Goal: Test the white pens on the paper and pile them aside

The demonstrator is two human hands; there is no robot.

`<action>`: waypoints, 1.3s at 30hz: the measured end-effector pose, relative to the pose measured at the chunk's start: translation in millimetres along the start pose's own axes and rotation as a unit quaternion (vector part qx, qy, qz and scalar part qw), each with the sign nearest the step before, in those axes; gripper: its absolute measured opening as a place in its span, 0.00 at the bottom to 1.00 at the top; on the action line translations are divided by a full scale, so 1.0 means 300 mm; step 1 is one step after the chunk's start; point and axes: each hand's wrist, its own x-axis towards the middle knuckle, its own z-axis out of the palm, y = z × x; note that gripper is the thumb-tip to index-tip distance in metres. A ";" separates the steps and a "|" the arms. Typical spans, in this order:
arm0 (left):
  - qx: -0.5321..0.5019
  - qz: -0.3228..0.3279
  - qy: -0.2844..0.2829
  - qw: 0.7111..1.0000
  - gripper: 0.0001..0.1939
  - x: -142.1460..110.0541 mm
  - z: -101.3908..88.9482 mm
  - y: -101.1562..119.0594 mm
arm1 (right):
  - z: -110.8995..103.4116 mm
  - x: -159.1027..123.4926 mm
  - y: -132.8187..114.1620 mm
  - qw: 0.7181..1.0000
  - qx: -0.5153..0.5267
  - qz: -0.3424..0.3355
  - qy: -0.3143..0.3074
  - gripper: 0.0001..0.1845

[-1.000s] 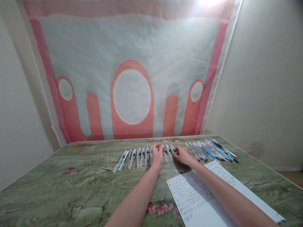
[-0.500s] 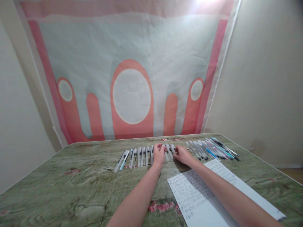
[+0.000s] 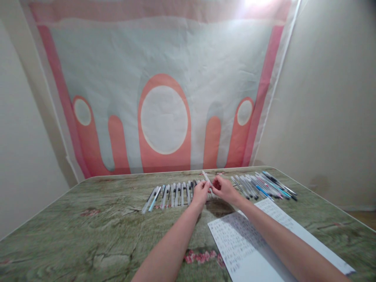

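Between my two hands a pale, clear-bodied pen is held at a slant, its far end pointing up and away. My left hand is closed, with fingertips pinching the pen's near part. Close beside it, my right hand is also closed, thumb and finger on the same pen. Under and left of my hands runs a row of pens, laid roughly side by side, mostly clear with dark parts. One light blue pen lies near the row's left end. My hands hide part of the row.
To the right lies a denser group of pens, with a bright blue pen among them. A sheet of paper with handwriting sits under my right forearm. The wood-patterned table reaches back to a printed cloth.
My hands have come together. A pen has been lifted from the row and is now held between them. The right hand has moved slightly left.
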 end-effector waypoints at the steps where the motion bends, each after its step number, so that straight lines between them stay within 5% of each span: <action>1: 0.002 0.003 -0.007 1.000 0.12 0.000 0.000 0.000 | 0.002 0.001 -0.004 1.000 0.017 0.000 -0.005 0.07; 5: -0.006 0.025 0.047 0.999 0.13 0.009 -0.009 0.004 | 0.003 0.006 0.026 0.998 0.036 0.047 0.006 0.10; 11: -0.021 0.016 0.107 0.994 0.12 0.012 -0.021 0.014 | 0.005 0.000 0.107 0.986 -0.131 0.101 -0.008 0.09; 20: -0.010 0.020 0.105 0.994 0.12 0.010 -0.024 0.007 | 0.044 -0.024 0.102 0.958 -0.235 0.152 -0.064 0.10; 29: -0.008 0.034 0.100 0.994 0.12 0.020 -0.023 -0.007 | -0.007 -0.013 0.060 0.914 -0.302 0.226 -0.152 0.13; 39: -0.062 0.013 0.115 0.991 0.10 0.029 -0.028 -0.016 | -0.012 -0.013 0.064 0.916 -0.311 0.224 -0.121 0.13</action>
